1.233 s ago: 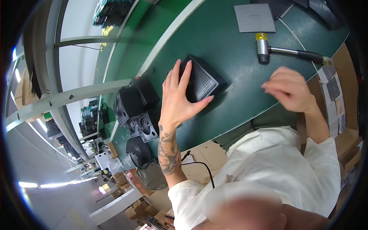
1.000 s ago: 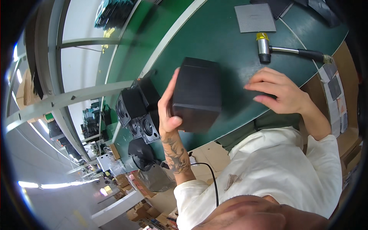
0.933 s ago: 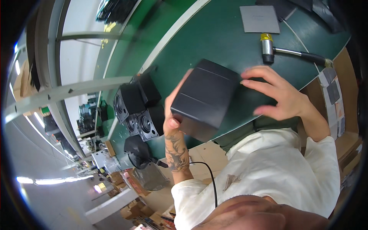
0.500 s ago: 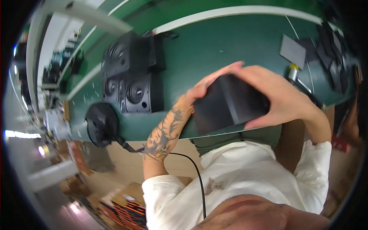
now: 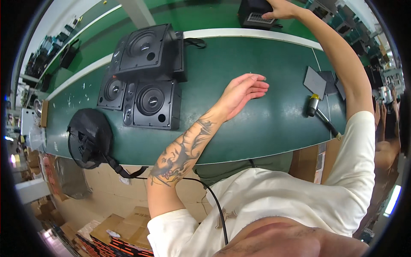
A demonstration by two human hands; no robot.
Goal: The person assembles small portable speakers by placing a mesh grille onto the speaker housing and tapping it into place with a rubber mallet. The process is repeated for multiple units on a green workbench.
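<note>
My right hand reaches out to the far side, past the pale rail. Its thumb lies on a black speaker box with a light label panel on its near face; the other fingers are partly out of the picture. Over the middle of the green bench, my left hand hovers with nothing in it, fingers loosely stretched out. To its left stand several black speakers with round cones, one of them stacked on the others.
A black mesh cap-like bag with a strap hangs over the bench's near left edge. At right lie a yellow-tipped mallet and dark flat pads. A pale rail divides the bench from a green strip beyond. Cardboard boxes are on the floor.
The black box held between both hands near the bench's front edge is now far off beyond the rail, under my right hand. My left hand has let go of it.
</note>
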